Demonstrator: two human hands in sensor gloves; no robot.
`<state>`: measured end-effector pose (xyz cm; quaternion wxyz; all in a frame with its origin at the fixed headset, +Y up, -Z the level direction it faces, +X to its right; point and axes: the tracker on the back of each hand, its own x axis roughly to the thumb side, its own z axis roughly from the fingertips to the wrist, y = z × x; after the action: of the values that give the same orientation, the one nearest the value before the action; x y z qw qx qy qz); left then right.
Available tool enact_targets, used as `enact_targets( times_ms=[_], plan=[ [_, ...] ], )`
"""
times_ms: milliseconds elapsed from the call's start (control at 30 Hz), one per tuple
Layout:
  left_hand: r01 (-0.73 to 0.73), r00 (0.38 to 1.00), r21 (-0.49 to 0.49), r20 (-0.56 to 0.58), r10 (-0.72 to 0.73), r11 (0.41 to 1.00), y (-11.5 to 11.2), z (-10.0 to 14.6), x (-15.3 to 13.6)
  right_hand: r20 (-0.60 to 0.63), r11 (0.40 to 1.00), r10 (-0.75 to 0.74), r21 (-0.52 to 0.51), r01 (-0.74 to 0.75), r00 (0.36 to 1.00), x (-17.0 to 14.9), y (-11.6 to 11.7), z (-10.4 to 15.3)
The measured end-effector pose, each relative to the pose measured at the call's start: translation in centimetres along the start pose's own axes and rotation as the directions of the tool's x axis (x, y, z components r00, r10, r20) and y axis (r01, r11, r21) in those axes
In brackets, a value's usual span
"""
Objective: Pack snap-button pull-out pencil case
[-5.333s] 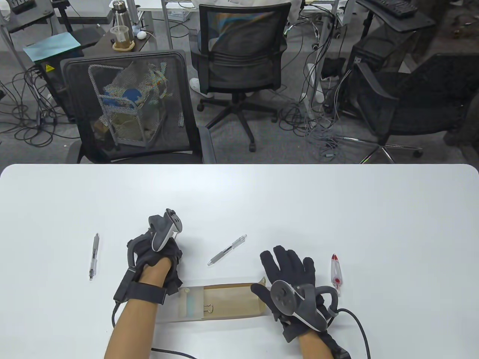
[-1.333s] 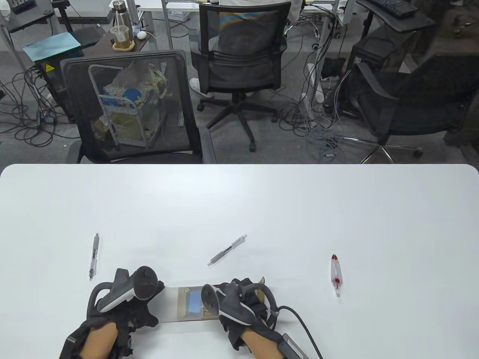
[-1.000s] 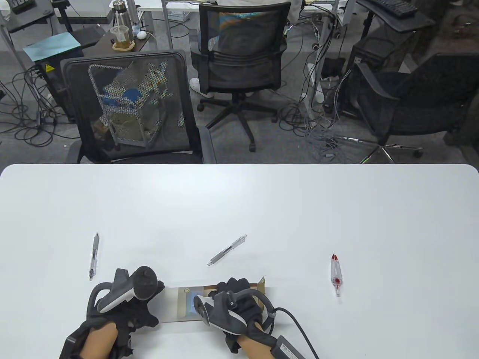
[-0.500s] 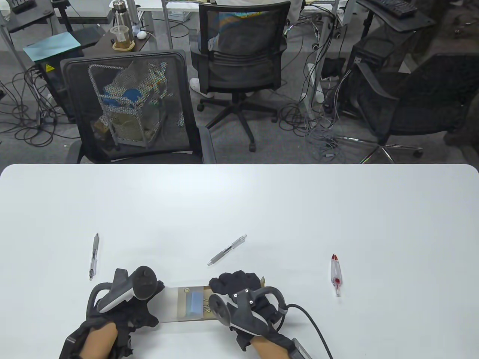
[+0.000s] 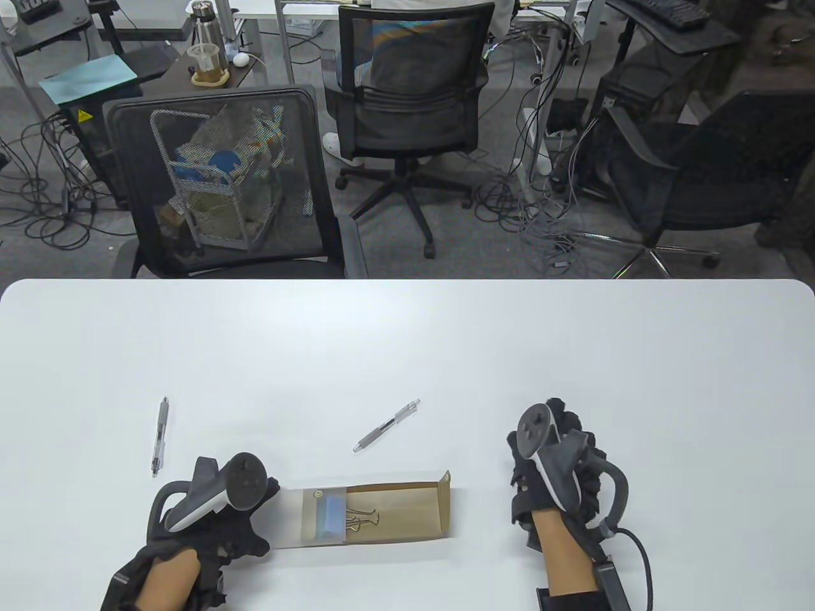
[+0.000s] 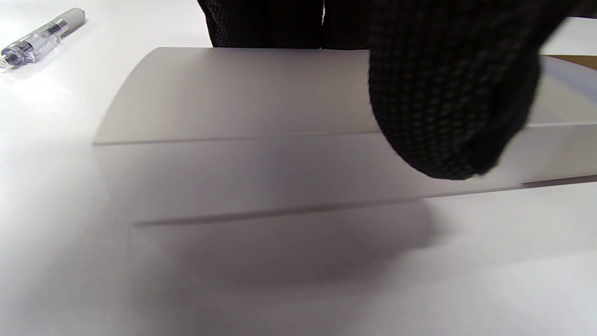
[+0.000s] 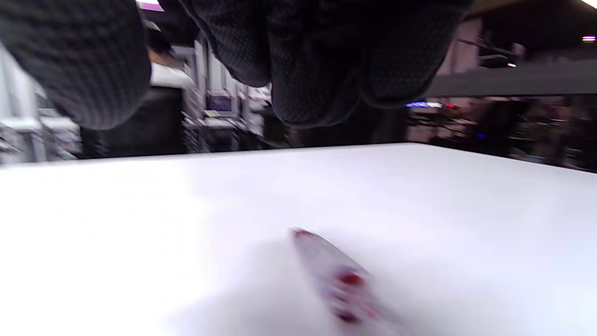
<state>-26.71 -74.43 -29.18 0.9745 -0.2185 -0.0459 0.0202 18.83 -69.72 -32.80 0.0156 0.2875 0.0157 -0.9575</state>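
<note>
The pencil case lies at the table's near edge: a frosted sleeve point(image 5: 312, 519) with a brown cardboard drawer point(image 5: 407, 512) pulled out to the right. A blue eraser point(image 5: 332, 517) and a binder clip point(image 5: 363, 520) lie in the drawer. My left hand point(image 5: 245, 515) grips the sleeve's left end, its fingers point(image 6: 447, 93) over the sleeve point(image 6: 242, 112). My right hand point(image 5: 560, 439) hovers over the red-and-clear pen point(image 7: 340, 280), which it hides in the table view. Its fingers point(image 7: 303, 60) hang curled above the pen, apart from it.
A grey pen point(image 5: 386, 426) lies just beyond the case. Another grey pen point(image 5: 159, 437) lies at the left, and it shows in the left wrist view point(image 6: 42, 32). Chairs stand past the table's far edge.
My right hand has left the drawer and moved right to above the red-and-clear pen. The binder clip now lies in the drawer. The left hand has kept hold of the sleeve.
</note>
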Motion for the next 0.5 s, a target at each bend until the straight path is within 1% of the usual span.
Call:
enact_targets(
  times_ms=[67,167,200,300,400,500],
  plan=[
    [0.0,1.0,0.0,0.0,0.0,1.0,0.0,0.0,0.0,-0.046,0.998,0.051,0.023,-0.05,0.998,-0.7,1.5,-1.1],
    [0.0,1.0,0.0,0.0,0.0,1.0,0.0,0.0,0.0,-0.087,0.987,0.108,0.132,-0.096,0.99,-1.4,3.4,-2.1],
    [0.0,1.0,0.0,0.0,0.0,1.0,0.0,0.0,0.0,-0.099,0.983,0.12,0.153,-0.104,0.988,-1.6,4.1,-2.3],
    [-0.004,1.0,-0.007,0.002,0.004,1.0,0.0,0.0,0.0,-0.116,0.975,0.152,0.178,-0.13,0.981,-1.9,5.3,-2.7],
    [-0.004,1.0,-0.008,0.002,0.004,1.0,0.0,0.0,0.0,-0.129,0.968,0.184,0.194,-0.158,0.974,-2.0,5.9,-2.9],
    [-0.004,1.0,-0.008,0.002,0.004,1.0,0.0,0.0,0.0,-0.136,0.968,0.202,0.18,-0.177,0.97,-1.8,6.2,-3.0]
  ],
)
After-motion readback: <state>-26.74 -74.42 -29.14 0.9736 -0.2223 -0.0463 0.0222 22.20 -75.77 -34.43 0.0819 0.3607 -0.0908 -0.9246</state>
